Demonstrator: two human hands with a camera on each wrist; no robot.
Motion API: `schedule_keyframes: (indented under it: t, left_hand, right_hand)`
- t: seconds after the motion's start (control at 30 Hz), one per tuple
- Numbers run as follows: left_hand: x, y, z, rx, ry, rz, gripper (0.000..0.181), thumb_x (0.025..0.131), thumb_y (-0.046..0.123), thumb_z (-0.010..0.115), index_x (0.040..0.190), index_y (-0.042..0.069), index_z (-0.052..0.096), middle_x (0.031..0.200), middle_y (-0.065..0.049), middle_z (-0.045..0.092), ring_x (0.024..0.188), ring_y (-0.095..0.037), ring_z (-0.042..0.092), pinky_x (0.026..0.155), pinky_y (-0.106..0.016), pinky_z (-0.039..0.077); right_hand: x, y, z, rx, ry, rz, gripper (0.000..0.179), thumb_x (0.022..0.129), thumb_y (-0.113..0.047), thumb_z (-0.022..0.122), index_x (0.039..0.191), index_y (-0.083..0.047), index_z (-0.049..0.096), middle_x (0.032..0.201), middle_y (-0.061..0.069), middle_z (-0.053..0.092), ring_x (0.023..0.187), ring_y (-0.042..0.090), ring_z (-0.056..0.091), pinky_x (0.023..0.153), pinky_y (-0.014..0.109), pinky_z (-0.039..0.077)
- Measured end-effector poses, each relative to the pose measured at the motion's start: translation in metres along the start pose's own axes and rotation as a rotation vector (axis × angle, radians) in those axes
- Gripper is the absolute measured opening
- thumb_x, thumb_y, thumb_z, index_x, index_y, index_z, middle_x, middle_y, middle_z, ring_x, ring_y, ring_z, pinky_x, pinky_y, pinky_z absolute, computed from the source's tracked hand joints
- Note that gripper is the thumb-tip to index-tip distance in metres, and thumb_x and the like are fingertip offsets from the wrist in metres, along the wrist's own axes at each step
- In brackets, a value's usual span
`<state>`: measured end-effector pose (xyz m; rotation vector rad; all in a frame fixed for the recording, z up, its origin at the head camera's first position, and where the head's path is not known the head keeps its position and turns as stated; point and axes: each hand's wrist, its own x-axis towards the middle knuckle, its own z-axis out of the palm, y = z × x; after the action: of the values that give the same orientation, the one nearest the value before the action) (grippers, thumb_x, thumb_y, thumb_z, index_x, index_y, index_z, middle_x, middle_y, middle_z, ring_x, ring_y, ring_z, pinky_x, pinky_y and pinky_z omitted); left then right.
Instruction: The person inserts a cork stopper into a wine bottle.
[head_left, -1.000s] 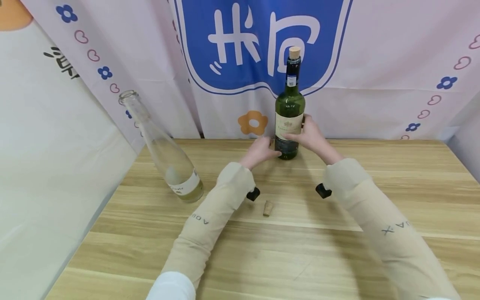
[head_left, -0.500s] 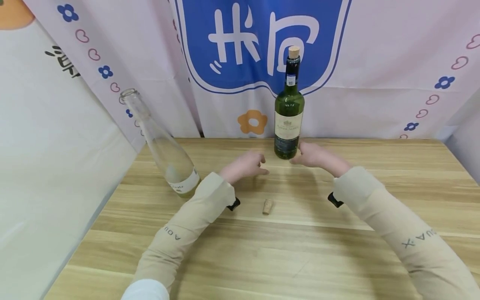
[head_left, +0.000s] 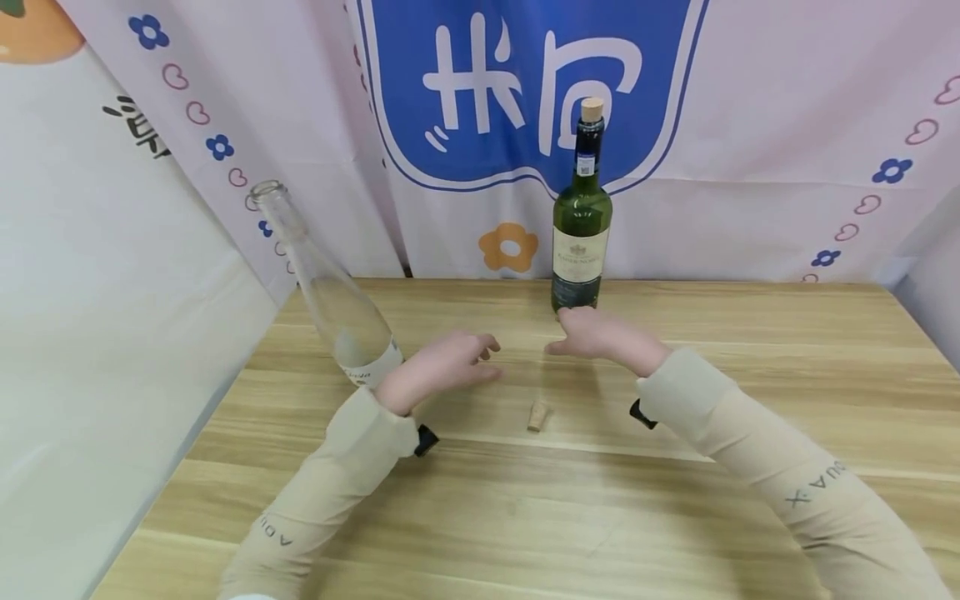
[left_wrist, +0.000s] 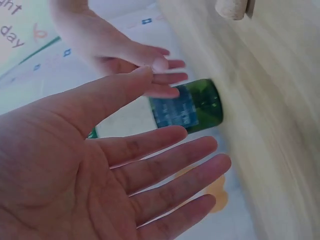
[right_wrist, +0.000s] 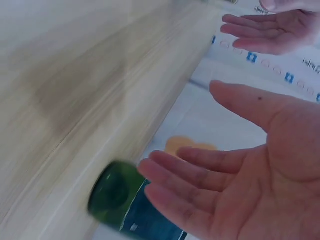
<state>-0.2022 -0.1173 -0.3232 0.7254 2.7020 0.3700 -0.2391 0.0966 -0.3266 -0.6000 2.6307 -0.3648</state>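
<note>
A green wine bottle (head_left: 582, 212) stands upright at the back of the table, with a cork (head_left: 592, 109) in its mouth. My right hand (head_left: 603, 337) is just in front of its base, fingers extended and holding nothing. To the left, my left hand (head_left: 442, 367) hovers over the table beside a clear glass bottle (head_left: 322, 287), whose lower part it and the sleeve partly hide. In the left wrist view the left palm (left_wrist: 100, 185) shows bare with fingers spread. A loose cork (head_left: 537, 416) lies on the wood between the hands, nearer to me.
The wooden table (head_left: 525, 517) ends at the back against a printed curtain (head_left: 750, 125) with a blue emblem. A white wall (head_left: 97, 333) runs along its left side.
Both hands have come off the green bottle. The left hand has drawn back toward the clear bottle, and the right has dropped lower and nearer to me. The bottles stay in place.
</note>
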Motion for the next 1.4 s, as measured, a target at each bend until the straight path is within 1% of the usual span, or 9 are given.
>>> schedule_keyframes:
  t: [0.2,0.6,0.7,0.93,1.07,1.17,1.23,1.3,1.4]
  left_hand:
    - [-0.032,-0.01,-0.006,-0.047,0.096,0.037,0.044,0.088,0.032,0.06,0.117,0.0,0.055,0.112,-0.015,0.061,0.1,-0.026,0.058,0.084,-0.038,0.048]
    - [-0.095,-0.02,-0.029,-0.031,0.429,0.06,0.038,0.086,0.025,0.064,0.114,0.0,0.059,0.108,-0.013,0.064,0.094,-0.026,0.062,0.079,-0.041,0.05]
    - [-0.109,-0.022,-0.035,-0.023,0.521,0.039,0.036,0.086,0.023,0.064,0.113,0.0,0.059,0.106,-0.014,0.065,0.095,-0.028,0.061,0.081,-0.043,0.049]
    - [-0.138,-0.029,-0.048,-0.082,0.693,-0.025,0.033,0.086,0.019,0.063,0.112,-0.001,0.059,0.104,-0.017,0.064,0.093,-0.03,0.061,0.067,-0.04,0.053]
    - [-0.148,-0.035,-0.052,-0.149,0.822,-0.091,0.034,0.088,0.021,0.062,0.114,0.0,0.058,0.101,-0.014,0.065,0.091,-0.026,0.062,0.069,-0.019,0.051]
    - [-0.151,-0.04,-0.053,-0.197,0.94,-0.164,0.035,0.088,0.023,0.061,0.115,0.002,0.058,0.101,-0.012,0.066,0.088,-0.003,0.06,0.069,-0.004,0.042]
    - [-0.15,-0.044,-0.053,-0.229,1.007,-0.209,0.036,0.088,0.025,0.062,0.115,0.001,0.057,0.103,-0.011,0.066,0.085,0.008,0.055,0.072,-0.003,0.042]
    - [-0.147,-0.051,-0.053,-0.287,1.039,-0.242,0.04,0.087,0.026,0.062,0.118,0.002,0.055,0.109,-0.011,0.064,0.088,0.009,0.053,0.078,-0.009,0.045]
    - [-0.138,-0.064,-0.053,-0.405,1.027,-0.259,0.048,0.086,0.027,0.063,0.125,0.002,0.049,0.12,-0.013,0.057,0.101,-0.009,0.056,0.09,-0.022,0.045]
  right_hand:
    - [0.007,-0.028,0.007,-0.021,0.081,-0.079,0.062,0.09,-0.03,0.057,0.131,0.012,0.037,0.131,0.025,0.044,0.121,0.035,0.042,0.101,0.041,0.036]
    - [0.022,-0.095,0.013,0.073,0.182,-0.258,0.073,0.087,-0.032,0.061,0.138,0.007,0.027,0.137,0.021,0.038,0.125,0.029,0.039,0.105,0.036,0.031]
    - [0.024,-0.111,0.015,0.13,0.193,-0.306,0.075,0.086,-0.031,0.062,0.14,0.005,0.023,0.139,0.02,0.035,0.127,0.028,0.036,0.106,0.036,0.029]
    - [0.03,-0.14,0.021,0.226,0.227,-0.356,0.081,0.085,-0.034,0.063,0.142,0.002,0.019,0.144,0.018,0.028,0.131,0.027,0.031,0.107,0.037,0.028]
    - [0.038,-0.148,0.026,0.286,0.261,-0.343,0.083,0.084,-0.037,0.064,0.142,0.0,0.019,0.144,0.014,0.03,0.13,0.024,0.033,0.105,0.035,0.03]
    - [0.046,-0.151,0.031,0.351,0.29,-0.338,0.085,0.082,-0.038,0.067,0.142,0.0,0.02,0.142,0.014,0.034,0.128,0.024,0.035,0.104,0.034,0.032]
    - [0.051,-0.153,0.036,0.421,0.294,-0.336,0.086,0.08,-0.037,0.068,0.142,0.0,0.021,0.141,0.014,0.036,0.127,0.024,0.036,0.104,0.034,0.033]
    - [0.056,-0.154,0.041,0.509,0.287,-0.326,0.087,0.079,-0.037,0.07,0.142,-0.001,0.021,0.14,0.015,0.036,0.127,0.025,0.037,0.102,0.036,0.034]
    - [0.062,-0.158,0.05,0.649,0.284,-0.312,0.089,0.076,-0.035,0.073,0.142,-0.003,0.022,0.139,0.015,0.037,0.126,0.026,0.038,0.1,0.038,0.038]
